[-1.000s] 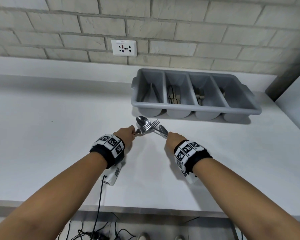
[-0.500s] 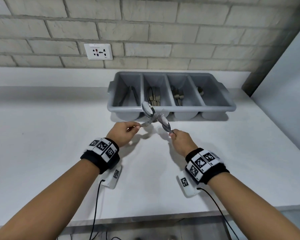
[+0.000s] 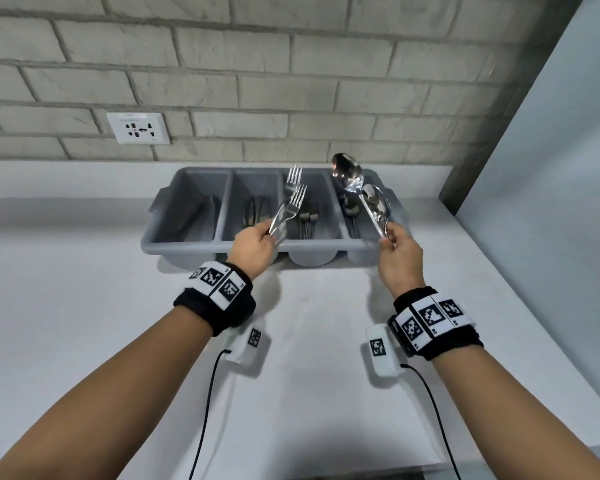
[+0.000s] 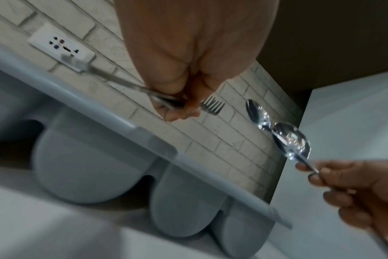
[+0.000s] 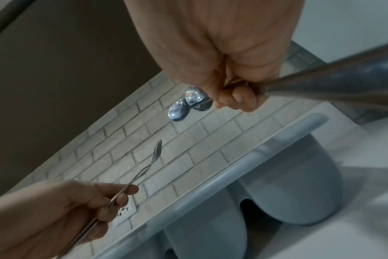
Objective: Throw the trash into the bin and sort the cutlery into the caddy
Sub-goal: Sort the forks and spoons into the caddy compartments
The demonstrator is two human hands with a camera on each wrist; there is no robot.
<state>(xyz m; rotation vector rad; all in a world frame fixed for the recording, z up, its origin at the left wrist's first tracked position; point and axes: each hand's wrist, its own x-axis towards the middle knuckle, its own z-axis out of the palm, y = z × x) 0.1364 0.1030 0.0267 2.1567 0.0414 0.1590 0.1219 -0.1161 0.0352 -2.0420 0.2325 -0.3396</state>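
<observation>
A grey four-compartment caddy (image 3: 174,245) stands on the white counter against the brick wall, with cutlery lying in each compartment. My left hand (image 3: 253,245) grips two forks (image 3: 293,197) by their handles, tines up, over the third compartment from the left. My right hand (image 3: 397,252) pinches two spoons (image 3: 352,178) by their handles, bowls up, over the rightmost compartment. In the left wrist view the fork tines (image 4: 213,106) and spoons (image 4: 289,138) show above the caddy rim (image 4: 122,121). The right wrist view shows the spoons (image 5: 188,103) and a fork (image 5: 156,152). No bin or trash is in view.
A white wall socket (image 3: 137,128) sits on the brick wall left of the caddy. A grey panel (image 3: 551,168) rises at the counter's right end. The counter's front edge (image 3: 326,474) runs below my forearms, with cables hanging from the wrist cameras.
Both hands rose from the counter and moved apart toward the caddy. The crossed forks and spoons separated: forks now with the left hand, spoons with the right, held over the compartments.
</observation>
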